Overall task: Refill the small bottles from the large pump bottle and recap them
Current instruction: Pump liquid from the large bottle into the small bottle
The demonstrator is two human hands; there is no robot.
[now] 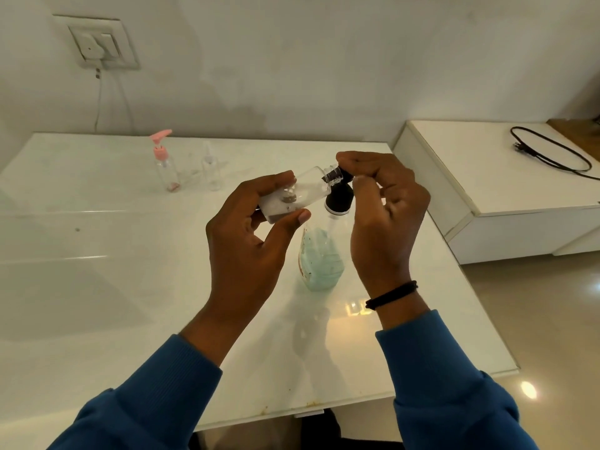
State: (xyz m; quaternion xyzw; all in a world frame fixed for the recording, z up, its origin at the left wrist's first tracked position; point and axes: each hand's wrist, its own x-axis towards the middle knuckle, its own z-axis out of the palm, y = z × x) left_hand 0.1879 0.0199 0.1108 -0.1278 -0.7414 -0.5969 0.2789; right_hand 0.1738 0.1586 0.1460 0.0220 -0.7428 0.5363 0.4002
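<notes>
My left hand [250, 235] grips a small clear bottle [298, 193], tilted with its open threaded neck pointing right against the black pump head [339, 198] of the large bottle. That large pump bottle [321, 258], holding pale green liquid, stands on the white table just below my hands. My right hand [386, 209] rests over the pump top, fingers curled around its nozzle. A little white liquid lies in the small bottle. Two more small bottles stand at the back left: one with a pink pump [164, 164] and one clear [211, 168].
The glossy white table [130, 287] runs left and toward me. A lower white cabinet [506, 190] stands at the right with a black cable [552, 154] on it. A wall socket [97, 43] with a plugged cord sits at the upper left.
</notes>
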